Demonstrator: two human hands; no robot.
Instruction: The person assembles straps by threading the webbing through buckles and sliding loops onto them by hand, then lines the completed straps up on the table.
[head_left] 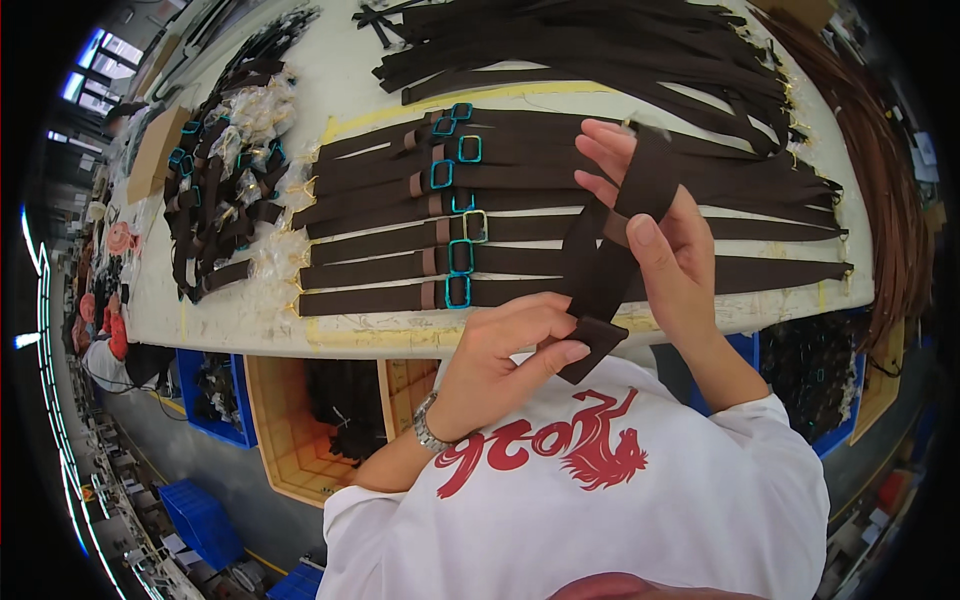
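In the head view we hold one dark brown strap (600, 265) up between both hands, just over the near edge of the white worktable (340, 75). Our left hand (505, 355) is closed on the strap's lower end, thumb and fingers pinching the folded tip. Our right hand (655, 225) grips the upper part, the strap looped over the fingers and the thumb pressed on it.

On the table behind, a row of finished straps (400, 265) lies side by side, each with a rectangular buckle (458, 290), most of them teal, and a lighter brown keeper loop. That row looks to us like the work already done. Farther back lies a pile of plain straps (600, 50) with no buckles showing, seemingly what is left. To the left sits a heap of short buckled pieces (215, 190) among clear plastic bags.
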